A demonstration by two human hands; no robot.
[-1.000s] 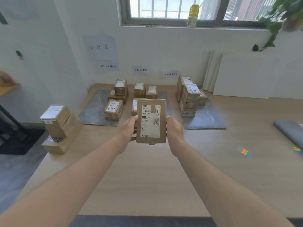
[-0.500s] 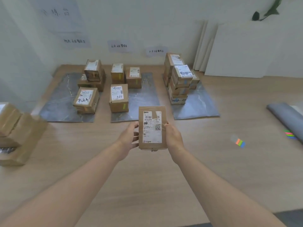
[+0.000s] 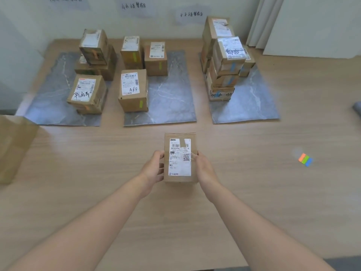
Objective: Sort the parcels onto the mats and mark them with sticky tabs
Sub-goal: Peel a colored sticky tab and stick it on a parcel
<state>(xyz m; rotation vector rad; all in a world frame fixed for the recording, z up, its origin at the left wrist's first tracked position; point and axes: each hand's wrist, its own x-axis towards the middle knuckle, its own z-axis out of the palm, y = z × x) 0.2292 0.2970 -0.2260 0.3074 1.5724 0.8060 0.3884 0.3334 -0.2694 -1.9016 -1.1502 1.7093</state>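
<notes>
A small cardboard parcel [image 3: 180, 159] with a white shipping label is held over the wooden table, label up. My left hand [image 3: 154, 169] grips its left side and my right hand [image 3: 204, 170] grips its right side. Beyond it lie three grey marbled mats: the left mat [image 3: 50, 102], the middle mat [image 3: 172, 102] and the right mat [image 3: 252, 102], each carrying parcels. Parcels on the left mat bear orange tabs, those on the middle mat green tabs, those on the right mat blue tabs. A pad of orange, green and blue sticky tabs [image 3: 305, 159] lies on the table to the right.
A large cardboard box [image 3: 13, 147] stands at the table's left edge. White boards [image 3: 312, 24] lean on the wall at the back right. Paper signs [image 3: 191, 14] hang on the wall above each mat. A grey roll [image 3: 357, 107] shows at the right edge.
My view has tilted down and come closer to the mats. Both hands still hold the parcel, now lower and nearer the table in front of the middle mat.
</notes>
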